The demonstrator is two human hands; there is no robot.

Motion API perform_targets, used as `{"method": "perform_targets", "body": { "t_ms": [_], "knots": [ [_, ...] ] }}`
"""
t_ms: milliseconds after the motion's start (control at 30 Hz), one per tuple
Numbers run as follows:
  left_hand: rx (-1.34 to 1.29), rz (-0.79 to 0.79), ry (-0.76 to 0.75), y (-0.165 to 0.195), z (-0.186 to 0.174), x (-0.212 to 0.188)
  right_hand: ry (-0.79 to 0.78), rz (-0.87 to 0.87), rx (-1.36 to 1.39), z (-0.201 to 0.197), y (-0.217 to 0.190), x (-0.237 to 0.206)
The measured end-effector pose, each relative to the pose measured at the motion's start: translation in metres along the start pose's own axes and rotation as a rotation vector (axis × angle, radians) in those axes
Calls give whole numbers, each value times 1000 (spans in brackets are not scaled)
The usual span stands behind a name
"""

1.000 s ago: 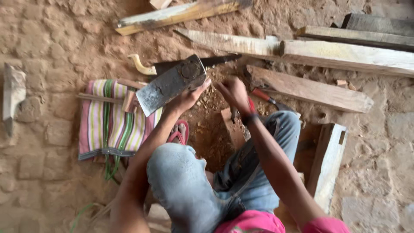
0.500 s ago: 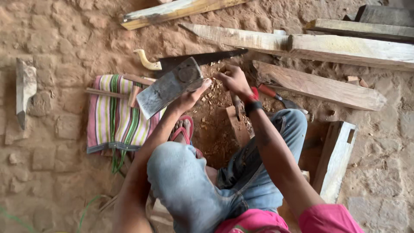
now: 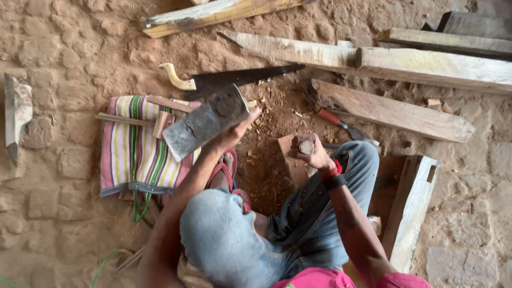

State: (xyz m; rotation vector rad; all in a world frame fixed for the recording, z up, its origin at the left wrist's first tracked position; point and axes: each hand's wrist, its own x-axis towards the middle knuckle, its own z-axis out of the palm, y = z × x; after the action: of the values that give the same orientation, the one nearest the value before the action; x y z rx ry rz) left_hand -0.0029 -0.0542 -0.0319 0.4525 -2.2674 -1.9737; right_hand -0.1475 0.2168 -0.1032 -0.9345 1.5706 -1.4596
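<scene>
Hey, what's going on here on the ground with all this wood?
A person sits on the dirt floor among rough planks. The left hand holds up a flat grey rectangular block over a striped cloth bag. The right hand grips a short round wooden peg upright on a small wooden board. A handsaw with a pale handle and a red-handled chisel lie nearby among wood chips.

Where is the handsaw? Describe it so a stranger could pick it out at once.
Start from the striped cloth on the dirt floor. Just above its top edge lies the handsaw. Its long dark tapering blade points toward the pale wooden planks. Unlike the red-handled chisel nearby, it has a curved cream handle.
</scene>
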Motion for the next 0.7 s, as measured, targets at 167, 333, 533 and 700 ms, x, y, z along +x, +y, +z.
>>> {"method": "perform_targets", "body": {
  "t_ms": [167, 333, 533, 700],
  "knots": [
    [766, 11, 67, 10, 1, -7, 152, 103, 5, 5, 0, 3],
    [1106, 762, 253, 5, 2, -9, 446, 230, 92, 26, 4, -2],
    [1167, 681, 293, -13, 3, -11, 36, -67, 26, 4, 6, -9],
    [1117, 713, 316, -30, 9, -9, 398, -33, 47, 23, 15, -14]
  ]
}}
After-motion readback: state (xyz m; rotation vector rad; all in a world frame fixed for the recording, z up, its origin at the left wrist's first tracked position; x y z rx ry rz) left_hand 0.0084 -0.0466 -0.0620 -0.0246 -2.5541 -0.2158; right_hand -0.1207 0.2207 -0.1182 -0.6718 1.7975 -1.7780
